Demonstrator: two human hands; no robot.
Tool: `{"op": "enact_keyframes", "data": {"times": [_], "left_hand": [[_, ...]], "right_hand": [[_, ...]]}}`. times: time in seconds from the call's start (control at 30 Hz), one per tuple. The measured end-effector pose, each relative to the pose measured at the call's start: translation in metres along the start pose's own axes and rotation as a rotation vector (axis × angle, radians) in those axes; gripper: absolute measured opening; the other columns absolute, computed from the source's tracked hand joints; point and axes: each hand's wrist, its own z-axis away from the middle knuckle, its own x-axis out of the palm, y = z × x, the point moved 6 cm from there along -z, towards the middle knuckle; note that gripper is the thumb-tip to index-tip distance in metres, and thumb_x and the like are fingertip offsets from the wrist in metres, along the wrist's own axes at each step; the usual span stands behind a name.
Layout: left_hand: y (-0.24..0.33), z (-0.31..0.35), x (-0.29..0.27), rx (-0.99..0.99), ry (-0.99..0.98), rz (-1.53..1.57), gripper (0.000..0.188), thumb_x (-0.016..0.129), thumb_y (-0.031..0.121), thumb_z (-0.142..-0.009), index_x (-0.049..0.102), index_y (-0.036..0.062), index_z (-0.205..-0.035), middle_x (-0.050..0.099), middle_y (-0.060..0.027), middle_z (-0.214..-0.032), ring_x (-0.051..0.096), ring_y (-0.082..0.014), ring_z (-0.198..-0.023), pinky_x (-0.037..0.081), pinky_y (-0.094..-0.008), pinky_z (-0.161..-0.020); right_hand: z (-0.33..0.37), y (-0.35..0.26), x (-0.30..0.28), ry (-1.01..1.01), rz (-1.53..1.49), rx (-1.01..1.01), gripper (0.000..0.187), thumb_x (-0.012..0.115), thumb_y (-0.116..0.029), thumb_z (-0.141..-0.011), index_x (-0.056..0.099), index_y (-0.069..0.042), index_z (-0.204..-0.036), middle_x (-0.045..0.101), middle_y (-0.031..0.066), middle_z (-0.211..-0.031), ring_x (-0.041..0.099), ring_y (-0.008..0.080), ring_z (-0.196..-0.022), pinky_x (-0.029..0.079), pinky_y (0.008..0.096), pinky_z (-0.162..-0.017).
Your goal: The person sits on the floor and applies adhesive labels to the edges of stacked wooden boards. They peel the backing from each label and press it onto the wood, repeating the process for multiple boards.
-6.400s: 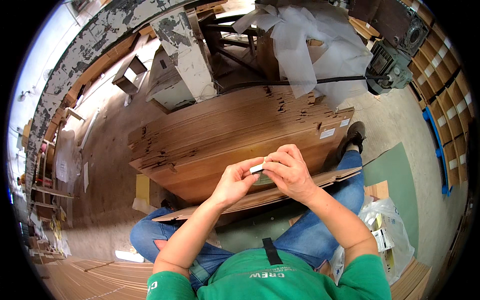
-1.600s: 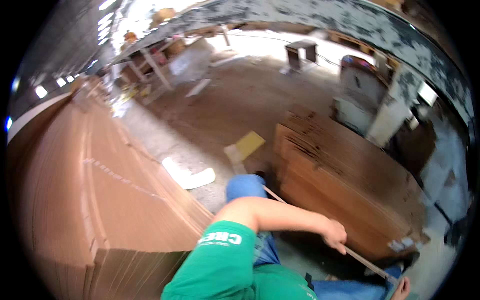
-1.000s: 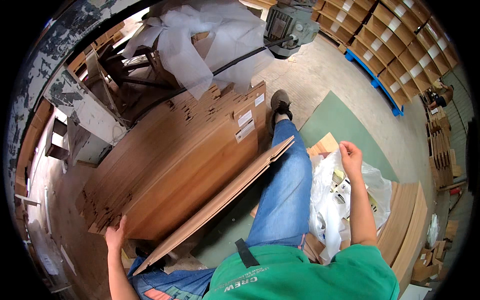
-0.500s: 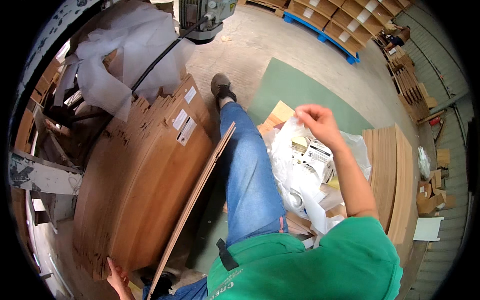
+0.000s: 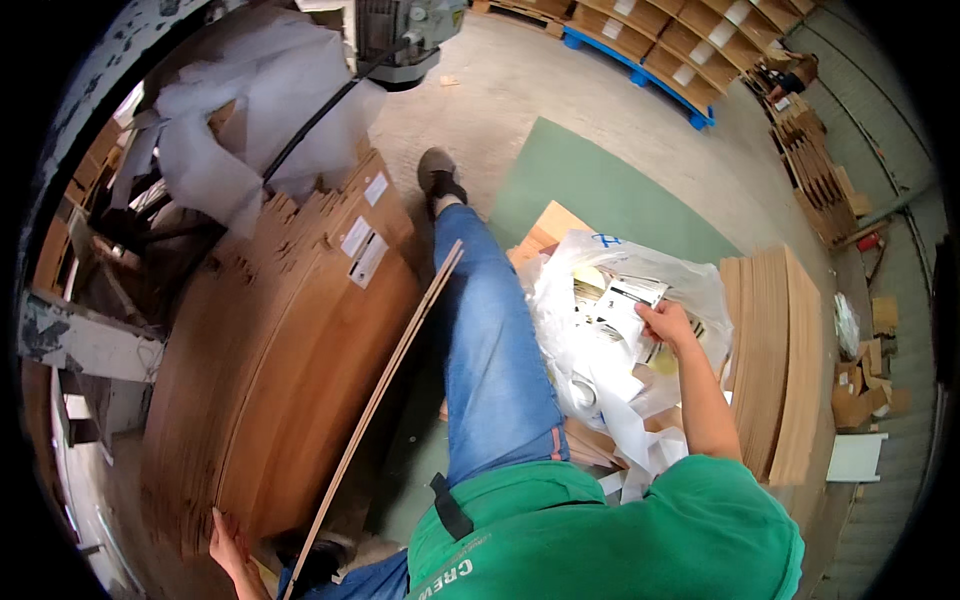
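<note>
My right hand point(image 5: 668, 326) reaches into a white translucent plastic bag point(image 5: 700, 290) and pinches the edge of a white printed label point(image 5: 628, 302). Other labels and paper pieces lie around it inside the bag. At the lower left, my left hand point(image 5: 232, 550) rests its fingertips at the near end of a thick stack of brown wooden panels point(image 5: 300, 420); its index finger is stretched out and the lower fingers are partly hidden. White labels point(image 5: 369, 258) are stuck on the stack's far end. One thin panel point(image 5: 380, 410) stands on edge between the stack and my leg.
Beyond the bag lies a green mat point(image 5: 600, 185). Upright brown boards point(image 5: 775, 365) stand right of the bag. Foam wrap point(image 5: 250, 110) covers the far left, below a motor point(image 5: 405, 40) with a black cable. A blue pallet point(image 5: 640, 75) carries stacked panels; a person point(image 5: 797, 75) bends at far right.
My right hand has lowered from the bag's rim into the bag and taken hold of a label. The bag now gapes wider. My left hand stays by the stack's near end.
</note>
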Motion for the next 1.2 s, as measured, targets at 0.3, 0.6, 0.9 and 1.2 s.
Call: {"op": "enact_keyframes", "data": {"times": [0.3,0.6,0.9,1.2], "left_hand": [[0.019,0.042,0.033,0.009,-0.002,-0.039,0.035,0.068,0.027,-0.081,0.062,-0.0020,-0.101,0.062,-0.0044,-0.076,0.057,-0.0106,-0.063,0.042,-0.0201,-0.052],[0.014,0.026,0.000,-0.015,0.077,-0.227,0.022,0.067,0.010,-0.072,0.068,0.0006,-0.092,0.067,-0.0087,-0.081,0.060,-0.0163,-0.074,0.047,-0.0289,-0.065],[0.001,0.022,-0.077,-0.074,0.315,-0.147,0.039,0.066,0.038,-0.081,0.064,0.0010,-0.093,0.058,-0.0031,-0.065,0.046,-0.0097,-0.052,0.037,-0.0235,-0.047],[-0.002,0.013,-0.059,-0.051,0.256,-0.216,0.054,0.072,0.049,-0.072,0.062,-0.0015,-0.090,0.061,-0.0059,-0.071,0.056,-0.0108,-0.061,0.038,-0.0249,-0.048]], "right_hand": [[-0.045,0.043,0.001,0.063,-0.521,-0.111,0.020,0.065,-0.003,-0.077,0.061,-0.002,-0.097,0.064,0.0046,-0.083,0.057,0.0131,-0.066,0.046,0.0270,-0.056],[-0.023,0.006,-0.030,0.148,0.535,-0.219,0.032,0.055,-0.029,-0.088,0.059,0.003,-0.088,0.062,0.0148,-0.076,0.060,0.0193,-0.070,0.047,0.0328,-0.059],[0.030,-0.135,-0.072,0.536,0.142,-0.675,0.050,0.058,-0.043,-0.083,0.060,-0.002,-0.111,0.061,0.0224,-0.105,0.059,0.0343,-0.094,0.047,0.0442,-0.080],[0.172,-0.314,0.063,-0.321,-0.537,-1.233,0.022,0.043,-0.023,-0.097,0.054,-0.005,-0.102,0.062,0.0096,-0.094,0.059,0.0093,-0.084,0.049,0.0236,-0.073]]}}
